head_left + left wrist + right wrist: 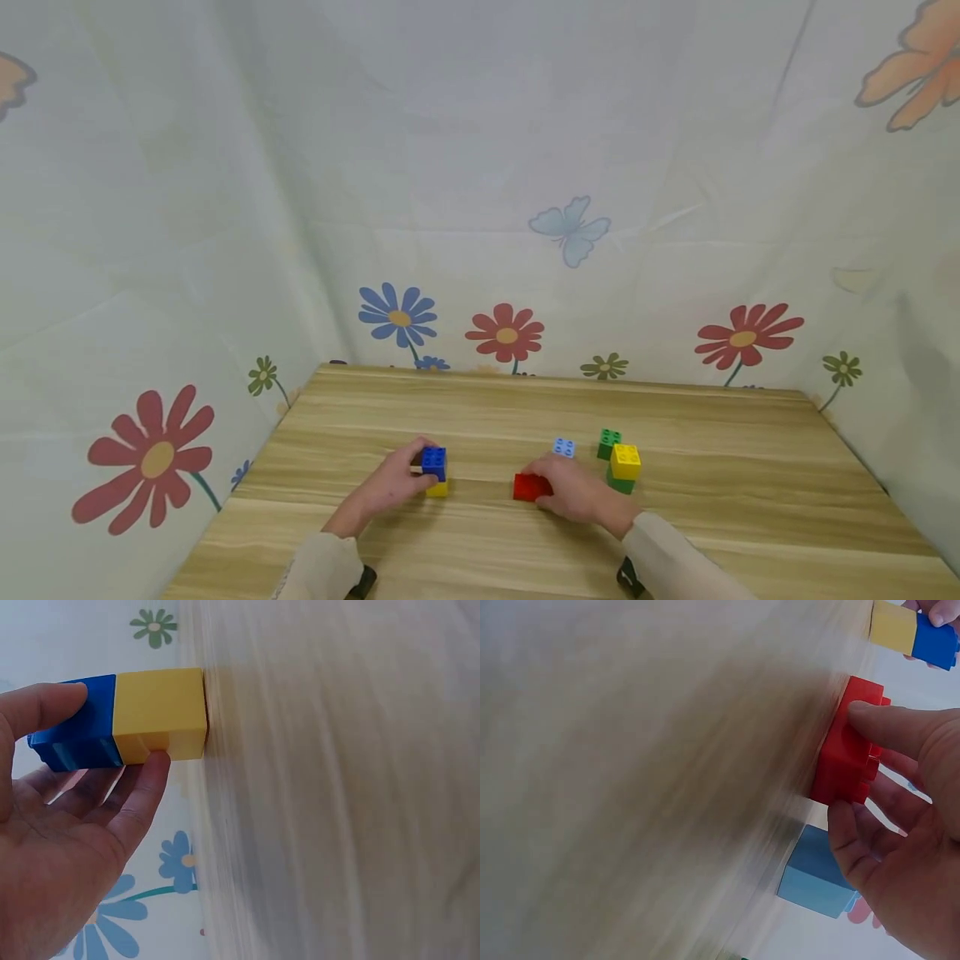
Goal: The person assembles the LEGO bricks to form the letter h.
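Observation:
My left hand [397,482] grips a dark blue brick [434,460] that sits on top of a yellow brick [161,712]. In the left wrist view the thumb presses the blue side, while a fingertip touches the yellow brick, whose base is at the tabletop. My right hand [573,487] holds a longer red brick [844,750] low at the table, thumb on one side and fingers round the other. Just beyond that hand, a light blue brick [564,447] stands on the table, partly hidden by the hand in the head view.
Right of my right hand, a yellow brick [626,457] sits on a green brick [622,482]. Another green brick [610,443] stands right behind them. The wooden table [465,408] ends at a hanging cloth [450,167] printed with flowers and butterflies.

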A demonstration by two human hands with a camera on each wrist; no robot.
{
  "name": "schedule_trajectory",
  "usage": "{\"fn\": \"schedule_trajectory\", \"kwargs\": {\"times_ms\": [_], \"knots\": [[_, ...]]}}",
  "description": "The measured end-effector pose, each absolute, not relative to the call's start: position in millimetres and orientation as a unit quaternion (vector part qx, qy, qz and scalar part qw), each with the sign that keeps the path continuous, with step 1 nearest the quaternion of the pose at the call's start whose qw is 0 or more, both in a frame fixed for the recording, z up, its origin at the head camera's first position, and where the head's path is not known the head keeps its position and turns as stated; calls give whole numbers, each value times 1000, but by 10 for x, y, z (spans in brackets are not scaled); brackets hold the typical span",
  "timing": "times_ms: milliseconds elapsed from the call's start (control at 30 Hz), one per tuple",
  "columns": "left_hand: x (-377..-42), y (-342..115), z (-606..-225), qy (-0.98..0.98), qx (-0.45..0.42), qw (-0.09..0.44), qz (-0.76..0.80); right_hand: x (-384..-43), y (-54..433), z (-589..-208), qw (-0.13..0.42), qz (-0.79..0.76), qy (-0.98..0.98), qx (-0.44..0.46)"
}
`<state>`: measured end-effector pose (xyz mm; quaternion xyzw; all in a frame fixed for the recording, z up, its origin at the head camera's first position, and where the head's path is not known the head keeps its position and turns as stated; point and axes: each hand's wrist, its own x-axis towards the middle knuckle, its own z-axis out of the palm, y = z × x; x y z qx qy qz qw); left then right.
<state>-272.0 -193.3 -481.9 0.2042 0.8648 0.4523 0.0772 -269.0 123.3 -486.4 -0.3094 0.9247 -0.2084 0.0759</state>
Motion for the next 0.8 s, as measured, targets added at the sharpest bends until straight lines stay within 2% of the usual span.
{"fn": "schedule_trajectory", "kwargs": {"times_ms": [800], "knots": [[-2583,-1480,-4742,849,262,127,441,-2448,1402,-4637,66,-242,920,-300]]}}
